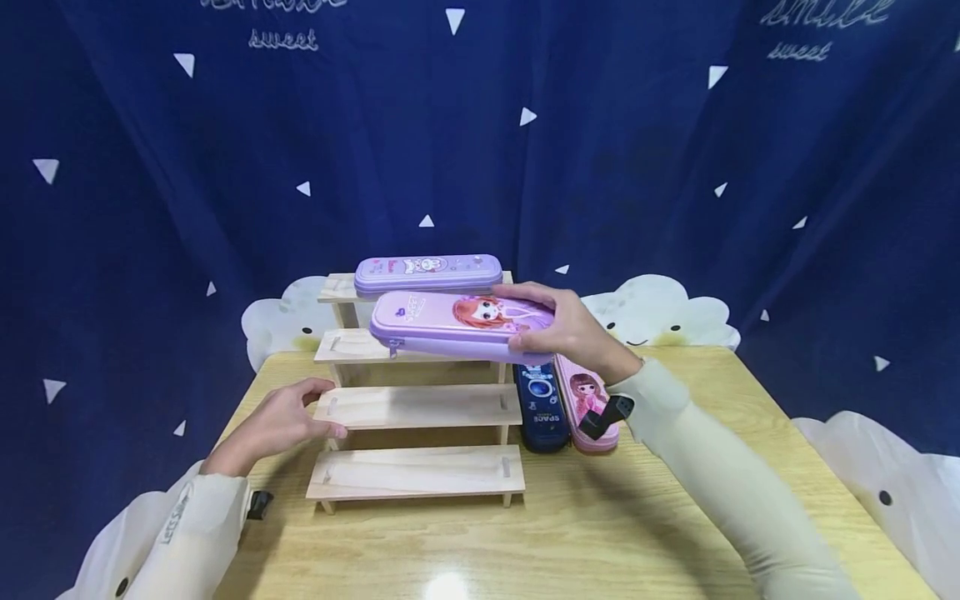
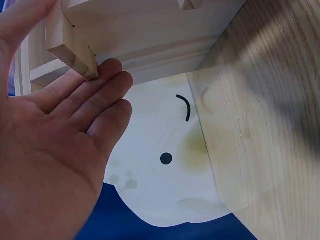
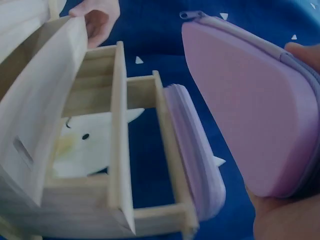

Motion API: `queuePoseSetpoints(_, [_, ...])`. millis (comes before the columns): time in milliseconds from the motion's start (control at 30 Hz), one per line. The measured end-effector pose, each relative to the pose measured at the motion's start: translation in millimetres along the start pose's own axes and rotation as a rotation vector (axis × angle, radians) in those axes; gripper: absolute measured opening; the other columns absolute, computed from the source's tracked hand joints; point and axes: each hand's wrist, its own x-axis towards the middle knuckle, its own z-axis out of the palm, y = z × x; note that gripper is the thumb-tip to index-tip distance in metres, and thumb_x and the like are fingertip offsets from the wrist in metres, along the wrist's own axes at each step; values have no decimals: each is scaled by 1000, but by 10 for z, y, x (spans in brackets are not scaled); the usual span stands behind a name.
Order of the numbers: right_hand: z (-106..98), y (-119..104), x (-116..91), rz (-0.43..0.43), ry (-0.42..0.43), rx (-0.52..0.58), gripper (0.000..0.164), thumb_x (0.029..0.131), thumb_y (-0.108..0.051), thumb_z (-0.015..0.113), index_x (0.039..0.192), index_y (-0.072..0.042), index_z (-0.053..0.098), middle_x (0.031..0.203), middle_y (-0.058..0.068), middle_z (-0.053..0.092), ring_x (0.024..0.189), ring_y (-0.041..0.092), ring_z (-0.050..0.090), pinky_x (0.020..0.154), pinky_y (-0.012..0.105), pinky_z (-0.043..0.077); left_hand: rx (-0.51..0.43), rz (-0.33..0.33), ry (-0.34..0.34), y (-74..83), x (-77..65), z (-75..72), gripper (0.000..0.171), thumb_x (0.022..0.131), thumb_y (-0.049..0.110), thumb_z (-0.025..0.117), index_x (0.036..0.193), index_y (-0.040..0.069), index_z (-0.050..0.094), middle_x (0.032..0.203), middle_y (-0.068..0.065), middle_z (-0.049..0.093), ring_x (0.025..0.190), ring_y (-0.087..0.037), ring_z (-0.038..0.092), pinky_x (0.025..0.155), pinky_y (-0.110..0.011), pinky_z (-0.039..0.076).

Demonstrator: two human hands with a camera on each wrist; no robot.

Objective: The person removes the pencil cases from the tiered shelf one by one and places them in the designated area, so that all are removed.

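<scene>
My right hand point(image 1: 567, 327) grips the right end of a purple and pink pencil case point(image 1: 431, 312) with a red-haired girl on its lid. The case is held in front of the second shelf from the top of a stepped wooden rack point(image 1: 416, 406); the right wrist view shows its plain pink underside. At the rack's left edge, my left hand point(image 1: 288, 421) holds the end of a middle shelf between thumb and fingers. In the left wrist view its fingers lie against the wood. A purple pencil case point(image 1: 427, 273) with a bunny picture rests on the top shelf.
Right of the rack, a dark blue space pencil case point(image 1: 542, 408) and a pink pencil case point(image 1: 588, 404) with a girl lie side by side on the wooden table point(image 1: 637, 517). Cloud-shaped white panels point(image 1: 660, 312) stand along the table's edges. A dark blue curtain point(image 1: 637, 150) hangs behind.
</scene>
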Motion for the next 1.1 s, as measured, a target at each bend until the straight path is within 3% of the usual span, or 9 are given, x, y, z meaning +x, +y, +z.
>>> queuePoseSetpoints(300, [-421,-63,-185,-18,212,9,62,83,-16,73,143,-17,59,136,6,63,111,23,56,85,26,49,-18,-12,-4,-9,-11,4,83,71,42,91,135,0,58,134,-23,66,125,-38,63,105,-53,48])
queuePoseSetpoints(567, [-804,-22,-400,13,491,-16,59,86,-17,75,142,-20,60,133,2,60,110,15,53,80,15,50,-28,-8,-1,-10,-21,8,83,71,45,90,134,2,59,132,-22,67,124,-37,63,102,-50,50])
queuePoseSetpoints(833, [-976,255,-564,102,759,49,62,83,-14,81,141,-16,61,129,-5,58,109,10,52,83,10,46,-10,-2,15,-26,-50,3,81,71,46,90,134,4,61,130,-20,68,122,-35,64,101,-50,49])
queuePoseSetpoints(1000, [-1009,437,-679,161,862,65,64,81,-11,82,141,-15,61,127,-6,57,109,10,51,83,9,46,-14,12,19,-21,-38,1,82,71,45,90,134,3,60,131,-21,68,122,-36,63,102,-51,48])
queuePoseSetpoints(1100, [-1019,562,-746,185,905,129,66,79,-7,82,141,-13,60,127,-6,57,109,9,52,83,8,46,-18,16,15,-24,-27,1,82,71,44,90,134,2,60,131,-21,68,123,-36,63,103,-51,48])
